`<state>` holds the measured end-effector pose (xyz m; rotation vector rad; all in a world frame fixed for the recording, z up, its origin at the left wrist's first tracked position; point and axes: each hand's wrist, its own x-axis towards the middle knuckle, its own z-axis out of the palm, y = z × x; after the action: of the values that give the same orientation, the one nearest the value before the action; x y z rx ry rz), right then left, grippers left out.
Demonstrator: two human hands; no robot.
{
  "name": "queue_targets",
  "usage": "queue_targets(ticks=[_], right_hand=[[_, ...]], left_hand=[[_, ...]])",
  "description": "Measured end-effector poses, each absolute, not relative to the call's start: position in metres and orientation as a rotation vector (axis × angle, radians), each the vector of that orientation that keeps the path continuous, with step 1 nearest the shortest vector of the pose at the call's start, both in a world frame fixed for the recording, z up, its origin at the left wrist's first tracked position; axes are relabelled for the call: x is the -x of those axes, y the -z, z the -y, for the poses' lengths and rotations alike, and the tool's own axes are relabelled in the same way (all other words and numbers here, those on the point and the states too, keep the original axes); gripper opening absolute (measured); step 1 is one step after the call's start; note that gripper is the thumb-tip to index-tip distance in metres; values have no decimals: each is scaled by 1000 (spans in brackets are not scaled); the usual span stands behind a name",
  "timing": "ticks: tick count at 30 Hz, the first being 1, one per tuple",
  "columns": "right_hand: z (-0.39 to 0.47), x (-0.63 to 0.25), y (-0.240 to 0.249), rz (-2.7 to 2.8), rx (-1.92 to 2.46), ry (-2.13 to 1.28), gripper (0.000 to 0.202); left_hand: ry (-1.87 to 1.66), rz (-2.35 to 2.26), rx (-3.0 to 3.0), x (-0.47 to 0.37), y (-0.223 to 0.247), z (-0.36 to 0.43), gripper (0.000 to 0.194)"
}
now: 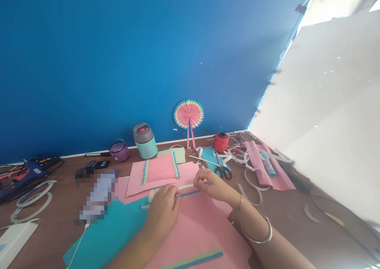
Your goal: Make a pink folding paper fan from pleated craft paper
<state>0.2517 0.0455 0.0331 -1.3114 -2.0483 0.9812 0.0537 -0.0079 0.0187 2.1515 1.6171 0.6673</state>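
A pink paper sheet lies in front of me, with a green and blue band along its near edge. A blue paper strip runs along its far edge. Just beyond that stretches a narrow cream paper strip between my hands. My left hand is closed, its curled fingers at the strip's left part. My right hand pinches at the right end of the cream strip. The fingertips partly hide both strips.
A folded pink sheet lies behind the hands, and a teal sheet at left. Scissors, a red round container and white strip loops are at right. A paper fan leans on the blue wall beside a teal flask.
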Motion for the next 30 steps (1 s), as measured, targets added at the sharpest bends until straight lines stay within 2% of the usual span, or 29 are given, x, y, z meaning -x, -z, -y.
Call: queue_targets(ticks=[5,10,19,30], right_hand=[[-50,-256,-9,2100,1294,-1117,9],[-55,-260,7,2123,1329,-1057,10],[-53,-260,-6,2115,1379,-1120,12],[-54,-262,-2,2077,1444,-1166,12]], left_hand=[[-529,-1454,-2445,-53,4,34,25],[-507,-1459,-2434,-54,7,33,24],[-536,-1475,-2401,-52,8,32,23],[-538,-1490,-2471,-53,9,31,36]])
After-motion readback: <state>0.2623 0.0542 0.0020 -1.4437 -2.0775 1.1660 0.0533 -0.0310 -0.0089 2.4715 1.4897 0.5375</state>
